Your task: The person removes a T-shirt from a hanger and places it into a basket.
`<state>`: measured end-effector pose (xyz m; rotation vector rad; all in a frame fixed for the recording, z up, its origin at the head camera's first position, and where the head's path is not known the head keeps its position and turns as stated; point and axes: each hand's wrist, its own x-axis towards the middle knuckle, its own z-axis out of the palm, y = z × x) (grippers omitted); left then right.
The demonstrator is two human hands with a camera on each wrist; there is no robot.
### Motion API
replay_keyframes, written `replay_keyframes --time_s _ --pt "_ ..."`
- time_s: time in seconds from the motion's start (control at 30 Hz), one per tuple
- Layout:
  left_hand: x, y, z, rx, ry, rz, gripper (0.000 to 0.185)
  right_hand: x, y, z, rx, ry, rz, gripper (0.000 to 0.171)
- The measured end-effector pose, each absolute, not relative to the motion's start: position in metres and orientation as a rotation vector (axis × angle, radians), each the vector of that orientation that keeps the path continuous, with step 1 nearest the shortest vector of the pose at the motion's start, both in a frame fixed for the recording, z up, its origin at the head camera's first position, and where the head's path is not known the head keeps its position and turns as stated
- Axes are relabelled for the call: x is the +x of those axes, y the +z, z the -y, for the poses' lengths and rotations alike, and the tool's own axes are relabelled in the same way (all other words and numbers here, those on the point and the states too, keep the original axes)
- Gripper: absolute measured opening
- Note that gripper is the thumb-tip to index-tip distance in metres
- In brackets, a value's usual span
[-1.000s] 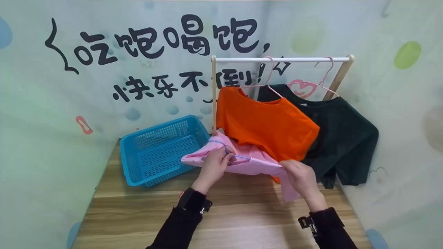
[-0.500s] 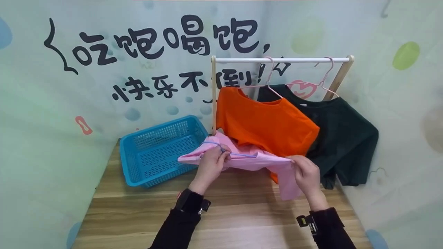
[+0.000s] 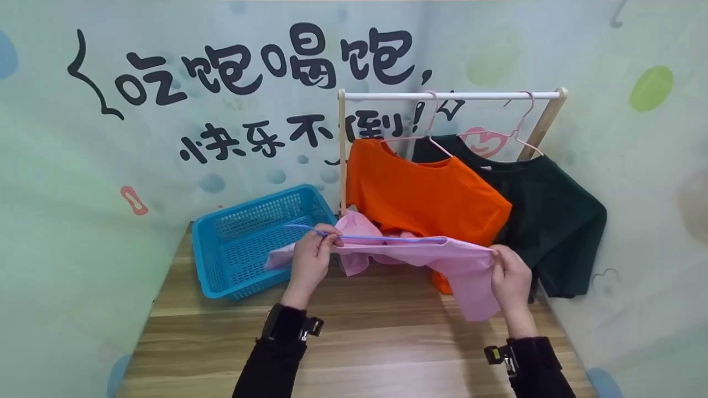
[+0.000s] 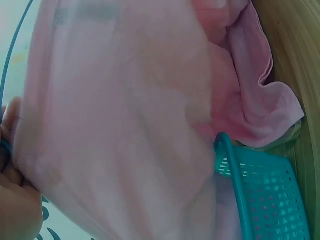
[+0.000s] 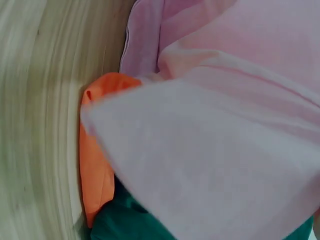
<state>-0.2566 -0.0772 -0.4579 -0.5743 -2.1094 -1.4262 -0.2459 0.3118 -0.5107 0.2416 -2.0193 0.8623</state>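
Between the two hands a pink shirt [image 3: 409,253] is stretched out over the table, its sleeve hanging at the right. A thin blue clothes hanger [image 3: 387,239] lies along the shirt's upper edge, partly hidden inside the cloth. My left hand [image 3: 310,262] pinches the hanger near its middle, with the shirt's edge at the same fingers. In the left wrist view the hanger's wire [image 4: 9,57] rises above the fingers, and pink cloth fills most of the picture. My right hand [image 3: 511,279] pinches the shirt at its shoulder; only a sliver of that hand shows in the right wrist view.
Behind stands a clothes rack with a white rail [image 3: 387,96]. On pink hangers hang an orange shirt [image 3: 420,190] and a dark green shirt [image 3: 572,221]. A blue plastic basket [image 3: 200,260] stands at the left on the wooden table [image 3: 387,342], against a printed backdrop.
Both hands have moved apart, the left one leftward with the hanger, the right one rightward. The shirt's upper edge is now pulled straighter, and its left part overlaps the basket in view.
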Motion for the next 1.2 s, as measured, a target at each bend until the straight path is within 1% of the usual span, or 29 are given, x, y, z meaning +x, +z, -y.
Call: replay_keyframes --time_s 0.17,0.23,0.33,0.47,0.57,0.7,0.73,0.8,0.87,1.0,1.1,1.2 --pt "-0.257 -0.460 0.082 -0.549 -1.462 2.030 0.011 -0.248 -0.515 -0.309 0.162 0.865 2.077 0.006" --pt "-0.257 -0.458 0.082 -0.544 -1.465 2.020 0.012 -0.248 -0.517 -0.306 0.193 0.871 2.106 0.006" --pt "-0.254 -0.455 0.080 -0.549 -1.427 2.051 0.012 -0.247 -0.520 -0.300 0.280 0.867 2.158 0.002" --pt "-0.251 -0.450 0.074 -0.559 -1.358 2.136 0.013 -0.248 -0.518 -0.288 0.378 0.848 2.262 0.008" --pt "-0.249 -0.449 0.069 -0.566 -1.290 2.196 0.014 -0.250 -0.510 -0.279 0.427 0.849 2.297 0.024" --pt "-0.244 -0.448 0.063 -0.554 -1.166 2.271 0.011 -0.252 -0.495 -0.267 0.534 0.825 2.225 0.057" --pt "-0.242 -0.448 0.062 -0.548 -1.137 2.287 0.010 -0.252 -0.492 -0.264 0.579 0.807 2.204 0.061" --pt "-0.239 -0.446 0.061 -0.530 -1.096 2.319 0.009 -0.253 -0.484 -0.258 0.677 0.754 2.181 0.065" --pt "-0.236 -0.444 0.061 -0.512 -1.075 2.341 0.008 -0.253 -0.479 -0.252 0.774 0.690 2.188 0.064" --pt "-0.232 -0.440 0.064 -0.479 -1.048 2.369 0.008 -0.254 -0.475 -0.240 0.896 0.598 2.189 0.050" --pt "-0.230 -0.440 0.068 -0.453 -1.007 2.381 0.009 -0.253 -0.479 -0.234 0.919 0.638 2.202 0.035" --pt "-0.226 -0.440 0.071 -0.421 -0.991 2.409 0.008 -0.252 -0.485 -0.229 0.901 0.759 2.217 0.028"
